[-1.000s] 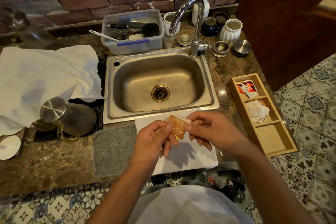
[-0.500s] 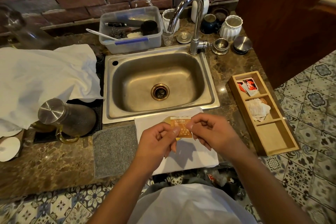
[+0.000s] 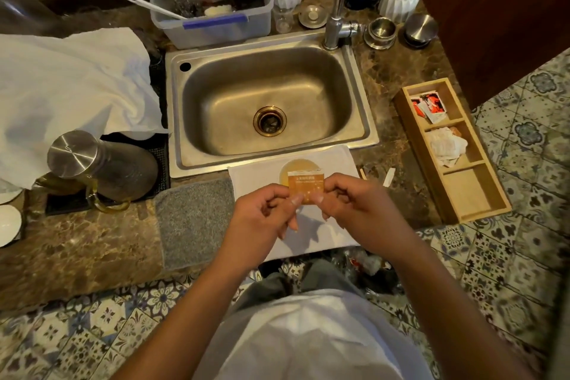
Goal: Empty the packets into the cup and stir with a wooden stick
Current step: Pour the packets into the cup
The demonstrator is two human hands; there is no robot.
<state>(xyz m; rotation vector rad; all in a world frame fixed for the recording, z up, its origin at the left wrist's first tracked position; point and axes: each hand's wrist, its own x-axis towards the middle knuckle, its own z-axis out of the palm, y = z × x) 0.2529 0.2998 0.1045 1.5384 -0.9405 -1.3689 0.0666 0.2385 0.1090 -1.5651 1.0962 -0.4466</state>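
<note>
I hold a small orange packet (image 3: 306,186) upright between both hands, above a white cloth (image 3: 256,174) in front of the sink. My left hand (image 3: 265,213) pinches its lower left corner and my right hand (image 3: 354,203) pinches its lower right corner. Just behind the packet, the cup (image 3: 291,168) shows only as a round rim with amber liquid; most of it is hidden. A wooden stick (image 3: 363,173) lies on the counter to the right of the cloth, with a white strip (image 3: 389,176) beside it.
A steel sink (image 3: 265,102) with its tap (image 3: 336,0) lies behind. At the right stands a wooden tray (image 3: 481,194) holding red packets (image 3: 430,103) and crumpled wrappers. A grey mat (image 3: 194,219), a glass jug (image 3: 101,166), a white towel (image 3: 71,86) and a plastic tub (image 3: 212,0) sit left.
The packet has been turned from tilted to upright and level, and both hands now pinch its lower corners. The cup's rim has come into sight behind it. The camera tilted downward.
</note>
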